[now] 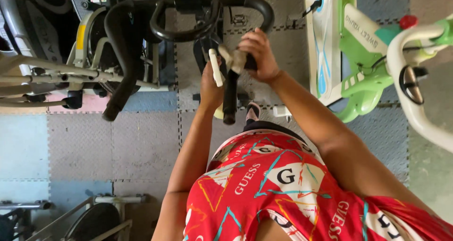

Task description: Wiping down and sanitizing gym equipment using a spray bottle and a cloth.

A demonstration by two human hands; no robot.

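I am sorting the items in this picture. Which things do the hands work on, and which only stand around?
In hand:
- black handlebar
- white tool, left hand
- right hand

Standing around:
- green and white bike
- grey exercise machine
- foam floor mats

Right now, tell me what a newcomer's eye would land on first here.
First the bright red patterned shirt filling the lower middle. Above it, both hands meet on the black handlebar of an exercise bike: the left hand holds a white strip, the right hand presses a pale wrap against the grip. At the right stands a green and white bike.
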